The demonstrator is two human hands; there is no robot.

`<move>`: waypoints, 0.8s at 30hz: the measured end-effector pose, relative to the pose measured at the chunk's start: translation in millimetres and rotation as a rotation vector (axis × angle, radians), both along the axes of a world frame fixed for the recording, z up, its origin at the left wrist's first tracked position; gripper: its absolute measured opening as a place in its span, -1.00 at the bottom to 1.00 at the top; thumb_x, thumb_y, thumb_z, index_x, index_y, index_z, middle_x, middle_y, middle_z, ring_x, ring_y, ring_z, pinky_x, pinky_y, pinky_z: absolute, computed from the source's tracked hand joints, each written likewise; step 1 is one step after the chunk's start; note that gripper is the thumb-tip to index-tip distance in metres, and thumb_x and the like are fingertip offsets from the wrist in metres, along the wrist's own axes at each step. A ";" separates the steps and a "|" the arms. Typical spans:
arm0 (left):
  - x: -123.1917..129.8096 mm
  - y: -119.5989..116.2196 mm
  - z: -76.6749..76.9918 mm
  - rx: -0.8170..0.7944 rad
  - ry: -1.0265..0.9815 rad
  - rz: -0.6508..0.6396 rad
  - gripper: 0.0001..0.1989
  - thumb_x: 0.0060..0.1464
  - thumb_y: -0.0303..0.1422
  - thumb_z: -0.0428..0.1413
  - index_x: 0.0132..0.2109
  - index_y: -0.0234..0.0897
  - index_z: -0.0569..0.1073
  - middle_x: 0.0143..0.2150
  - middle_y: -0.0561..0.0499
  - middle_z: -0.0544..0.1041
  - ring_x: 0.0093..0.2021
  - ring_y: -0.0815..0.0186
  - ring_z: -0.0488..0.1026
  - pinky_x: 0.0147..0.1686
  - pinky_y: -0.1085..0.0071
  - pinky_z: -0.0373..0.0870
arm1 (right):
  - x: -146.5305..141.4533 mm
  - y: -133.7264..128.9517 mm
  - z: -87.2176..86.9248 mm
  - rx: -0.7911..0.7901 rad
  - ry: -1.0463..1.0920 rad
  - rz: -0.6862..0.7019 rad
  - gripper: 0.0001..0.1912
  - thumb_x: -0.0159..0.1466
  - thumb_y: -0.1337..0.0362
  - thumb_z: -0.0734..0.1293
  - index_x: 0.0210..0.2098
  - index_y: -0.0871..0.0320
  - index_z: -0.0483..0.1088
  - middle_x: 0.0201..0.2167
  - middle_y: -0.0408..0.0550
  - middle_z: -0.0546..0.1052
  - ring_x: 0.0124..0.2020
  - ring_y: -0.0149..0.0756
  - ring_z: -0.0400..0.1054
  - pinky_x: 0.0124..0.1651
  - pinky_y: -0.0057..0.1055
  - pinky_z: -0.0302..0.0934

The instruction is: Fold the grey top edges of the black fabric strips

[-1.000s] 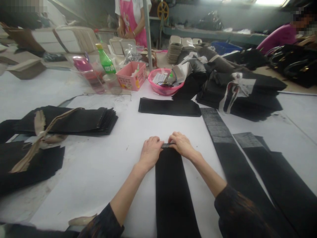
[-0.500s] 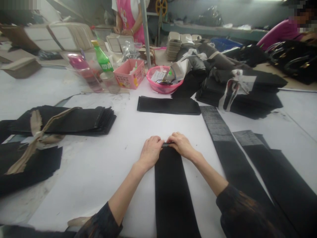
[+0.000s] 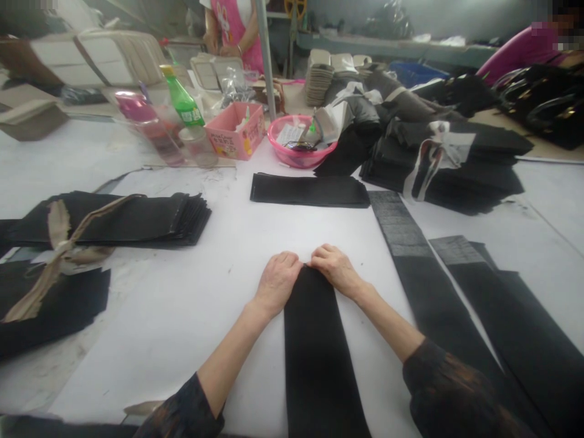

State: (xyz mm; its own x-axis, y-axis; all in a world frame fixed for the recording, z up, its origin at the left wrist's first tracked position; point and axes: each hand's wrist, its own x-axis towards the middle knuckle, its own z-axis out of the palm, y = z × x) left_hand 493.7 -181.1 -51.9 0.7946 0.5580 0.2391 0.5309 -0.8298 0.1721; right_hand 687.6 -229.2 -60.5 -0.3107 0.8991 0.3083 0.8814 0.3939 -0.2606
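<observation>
Together, the left hand (image 3: 277,283) and right hand (image 3: 335,267) pinch the far end of a black strip (image 3: 317,347), its length running nearer between them on the white table (image 3: 182,328); even finger pressure should best square the edge.

The strip (image 3: 319,353) under my fingers (image 3: 285,258) looks matt black and smooth, like the tabletop's (image 3: 182,316) smooth white. The far basin (image 3: 301,159) is glossy pink plastic; the green bottle (image 3: 182,97) beside it is shiny, translucent plastic.
</observation>
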 end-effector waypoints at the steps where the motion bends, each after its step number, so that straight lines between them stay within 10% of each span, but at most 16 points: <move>1: -0.2 -0.1 0.1 0.011 0.007 -0.006 -0.92 0.22 -0.43 0.01 -0.19 -0.25 0.40 -0.18 -0.03 0.41 -0.08 0.21 0.32 -0.07 0.26 0.28 | 1.0 -0.8 0.2 0.001 -0.005 0.013 -0.83 0.34 0.30 0.26 -0.34 0.13 0.45 -0.30 -0.06 0.47 -0.22 -0.29 0.24 -0.15 -0.36 0.12; 24: 6.6 -7.8 1.1 0.157 0.164 -0.102 -0.86 0.22 -0.46 -0.01 -0.10 -0.32 0.40 -0.10 -0.12 0.41 0.07 0.12 0.28 0.02 0.20 0.24 | 0.4 -14.5 -2.0 -0.043 -0.008 -0.018 -0.79 0.37 0.33 0.20 -0.09 0.08 0.45 -0.17 -0.05 0.47 -0.11 -0.26 0.25 -0.04 -0.32 0.13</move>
